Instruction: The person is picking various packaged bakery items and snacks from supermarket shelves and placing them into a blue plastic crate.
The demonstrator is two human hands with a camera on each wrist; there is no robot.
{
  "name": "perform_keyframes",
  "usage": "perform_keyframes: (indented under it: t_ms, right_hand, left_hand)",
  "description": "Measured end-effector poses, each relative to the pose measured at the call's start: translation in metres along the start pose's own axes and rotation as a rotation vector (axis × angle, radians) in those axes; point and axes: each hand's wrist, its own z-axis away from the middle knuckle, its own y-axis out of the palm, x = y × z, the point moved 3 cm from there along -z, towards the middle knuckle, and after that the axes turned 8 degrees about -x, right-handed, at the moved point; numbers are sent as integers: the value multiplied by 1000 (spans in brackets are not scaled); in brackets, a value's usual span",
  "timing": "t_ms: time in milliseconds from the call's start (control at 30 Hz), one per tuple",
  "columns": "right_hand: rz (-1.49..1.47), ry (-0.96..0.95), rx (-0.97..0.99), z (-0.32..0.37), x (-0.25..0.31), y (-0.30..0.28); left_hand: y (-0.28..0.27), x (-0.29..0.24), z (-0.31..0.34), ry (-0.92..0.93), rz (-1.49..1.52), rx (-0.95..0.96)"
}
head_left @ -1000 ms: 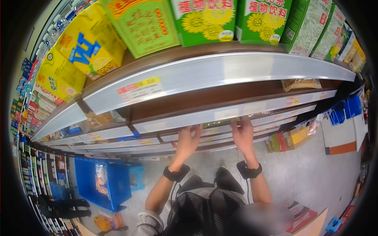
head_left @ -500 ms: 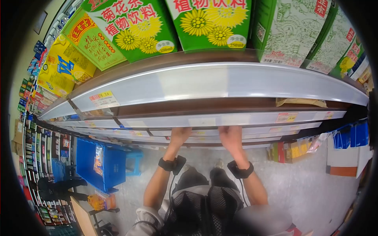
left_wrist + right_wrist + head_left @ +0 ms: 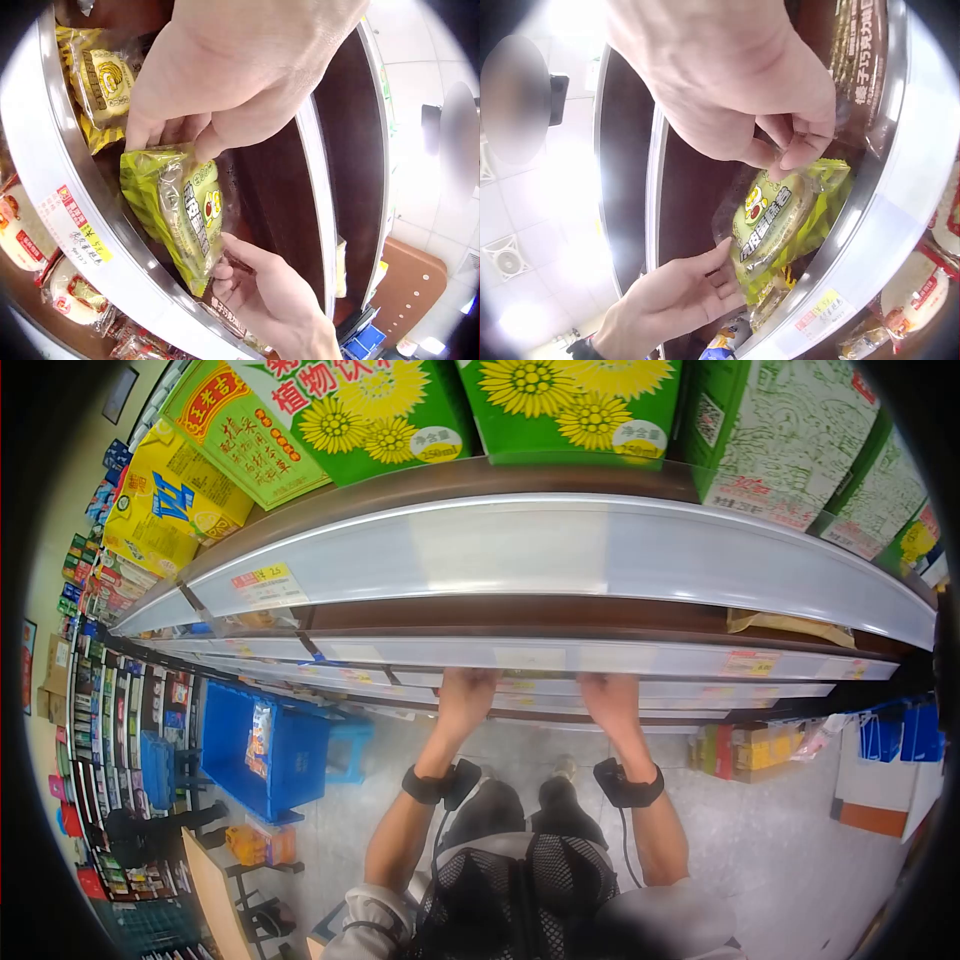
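A green-and-clear wrapped cake roll pack (image 3: 191, 214) lies tilted on a brown lower shelf, behind the shelf's front lip. My left hand (image 3: 240, 75) holds one end, thumb on the wrapper and fingers curled behind it. At the opposite end my right hand (image 3: 727, 82) pinches the pack's edge between thumb and fingers. In the head view the left hand (image 3: 465, 702) and right hand (image 3: 612, 705) reach under an upper shelf, fingertips hidden, and the pack is out of sight. A yellow-wrapped cake (image 3: 105, 86) sits beside the left hand; a brown-wrapped snack (image 3: 859, 75) lies beside the right.
Green drink cartons (image 3: 575, 405) stand on the top shelf above the hands. Price strips (image 3: 520, 550) edge the shelves. Round white packaged cakes (image 3: 79, 296) fill the shelf below. A blue crate (image 3: 265, 750) stands on the floor at left, cartons of goods (image 3: 750, 750) at right.
Both hands have slipped farther under the shelf edge in the head view, so the green pack glimpsed between them a second ago is hidden. The head view has shifted along the shelf.
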Motion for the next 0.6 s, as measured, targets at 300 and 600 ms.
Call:
perform_keyframes:
  t_ms: [300,600]
  right_hand:
    - [-38,99,-41,34,32,27]
    - [138,106,21,101,49,84]
  left_hand:
    - [-38,22,37,-107,4,-2]
    - [-98,91,57,-91,43,158]
